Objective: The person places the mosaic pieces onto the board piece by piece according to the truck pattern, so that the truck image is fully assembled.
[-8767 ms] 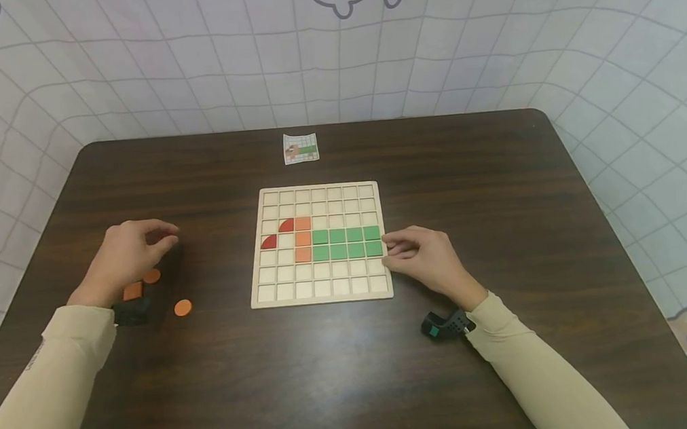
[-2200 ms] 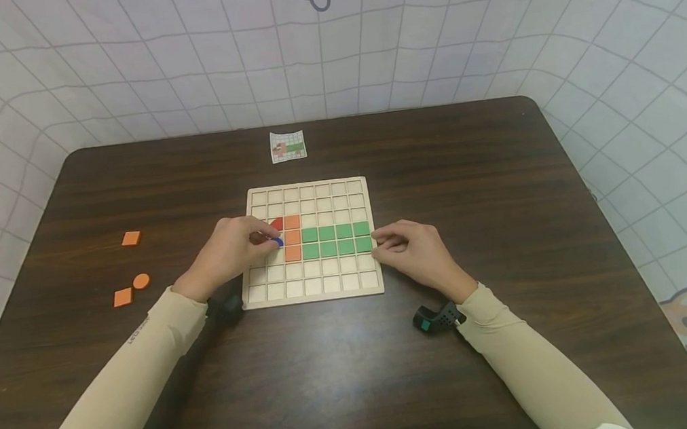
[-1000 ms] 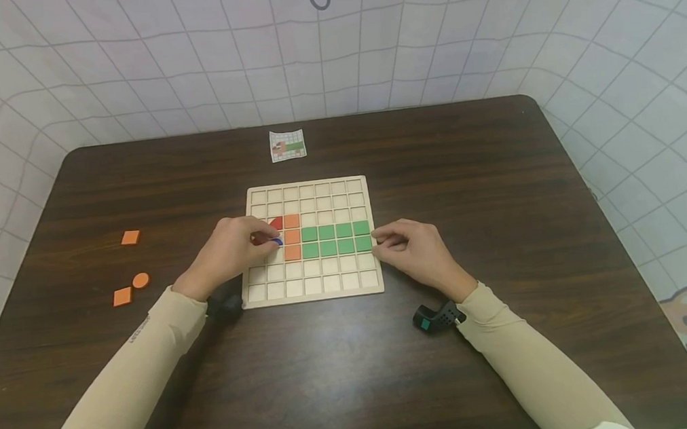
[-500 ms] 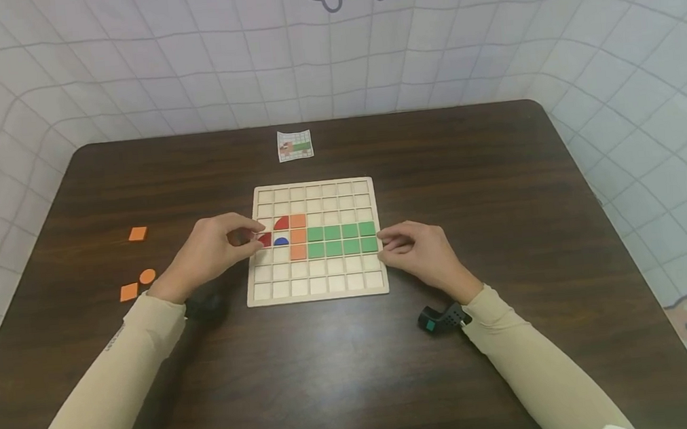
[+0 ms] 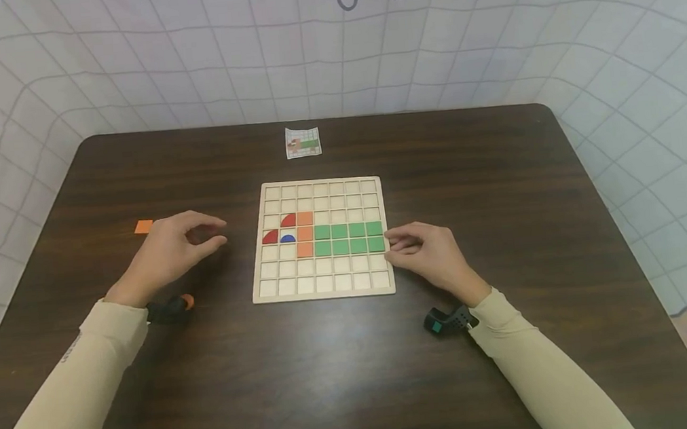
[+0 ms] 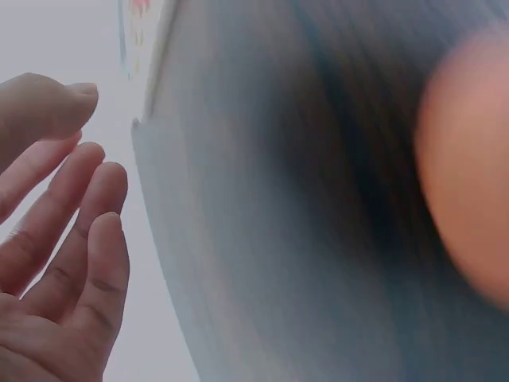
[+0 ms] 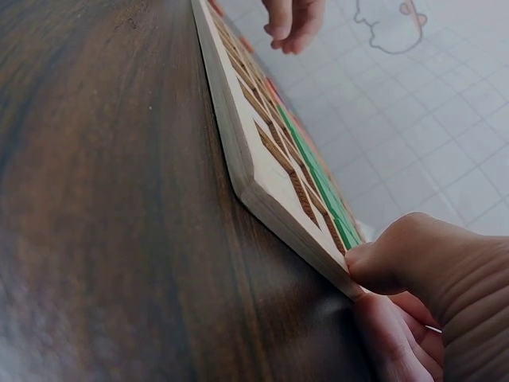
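Note:
A wooden grid board [image 5: 324, 293] lies flat on the table. Several green squares [image 5: 341, 247], a column of orange squares [image 5: 305, 234], two red quarter circles [image 5: 288, 221] and a blue half circle [image 5: 287, 238] sit in its cells. My right hand [image 5: 435, 254] pinches the board's right edge; in the right wrist view the thumb [image 7: 378, 267] lies at the rim with fingers beneath it. My left hand [image 5: 166, 254] hovers left of the board, thumb and fingers apart, holding nothing. Under that wrist shows part of an orange disc [image 5: 188, 301].
An orange square [image 5: 143, 226] lies behind the left hand, partly covered. Behind the board is a small printed card [image 5: 303, 143] with a coloured grid picture. Black wrist cameras hang under both wrists, the right one [image 5: 447, 321] near the table. A grid-patterned curtain [image 5: 329, 52] surrounds the table.
My left hand has let go of the blue half circle, now lying in a cell, and has moved left off the board toward the loose orange pieces. The right hand stays at the board's edge.

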Demonstrator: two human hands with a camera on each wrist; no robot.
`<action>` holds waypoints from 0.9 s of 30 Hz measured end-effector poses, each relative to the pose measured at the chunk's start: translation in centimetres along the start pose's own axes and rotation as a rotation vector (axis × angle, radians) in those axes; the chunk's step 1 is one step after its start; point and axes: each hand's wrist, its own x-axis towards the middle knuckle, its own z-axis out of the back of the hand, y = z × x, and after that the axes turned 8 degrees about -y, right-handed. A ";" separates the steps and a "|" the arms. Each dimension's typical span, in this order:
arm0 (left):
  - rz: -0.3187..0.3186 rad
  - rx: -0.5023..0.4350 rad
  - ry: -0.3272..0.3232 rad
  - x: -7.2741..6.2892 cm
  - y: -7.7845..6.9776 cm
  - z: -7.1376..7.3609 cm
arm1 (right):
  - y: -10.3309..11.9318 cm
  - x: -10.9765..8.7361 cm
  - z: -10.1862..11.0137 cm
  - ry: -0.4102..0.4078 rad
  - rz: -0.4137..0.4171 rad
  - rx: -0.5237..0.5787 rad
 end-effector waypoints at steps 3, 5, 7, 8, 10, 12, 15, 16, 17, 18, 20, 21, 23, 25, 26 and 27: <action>-0.007 0.021 -0.019 -0.3 1.5 0.7 | -0.1 0.0 0.1 0.002 -0.010 0.000; -0.007 0.037 -0.038 -0.4 2.6 1.1 | -0.1 0.0 0.1 -0.001 -0.014 -0.001; 0.018 0.049 -0.052 -0.6 3.7 1.6 | -0.2 0.1 0.1 -0.003 -0.013 0.003; 0.043 0.044 -0.050 -0.7 4.2 1.8 | -0.2 0.1 0.1 -0.004 -0.011 0.005; 0.093 0.041 -0.051 -0.8 5.1 2.2 | -0.2 0.1 0.1 -0.006 -0.011 0.010; 0.140 0.027 -0.056 -1.0 5.8 2.6 | -0.1 0.1 0.1 -0.005 -0.012 0.016; 0.154 0.020 -0.076 -1.1 6.6 2.9 | -0.2 0.2 0.0 -0.009 -0.016 0.019; 0.150 0.021 -0.085 -1.2 6.9 3.0 | -0.2 0.1 0.0 -0.010 -0.017 0.020; 0.148 0.022 -0.095 -1.2 7.1 3.0 | -0.2 0.2 0.0 -0.011 -0.016 0.021; 0.144 0.029 -0.104 -1.2 7.3 3.1 | -0.2 0.2 0.0 -0.011 -0.015 0.023; 0.136 0.052 -0.121 -1.3 7.7 3.2 | -0.3 0.2 -0.1 -0.010 -0.012 0.025; 0.134 0.060 -0.131 -1.4 7.9 3.2 | -0.3 0.1 -0.1 -0.009 -0.010 0.025; 0.134 0.071 -0.146 -1.4 8.2 3.3 | -0.3 0.2 -0.1 -0.008 -0.006 0.024; 0.133 0.072 -0.158 -1.5 8.4 3.4 | -0.3 0.2 -0.1 -0.009 -0.006 0.020; 0.132 0.068 -0.165 -1.5 8.5 3.5 | -0.3 0.2 -0.1 -0.010 -0.006 0.018; 0.132 0.061 -0.169 -1.5 8.7 3.5 | -0.3 0.2 -0.1 -0.010 -0.006 0.018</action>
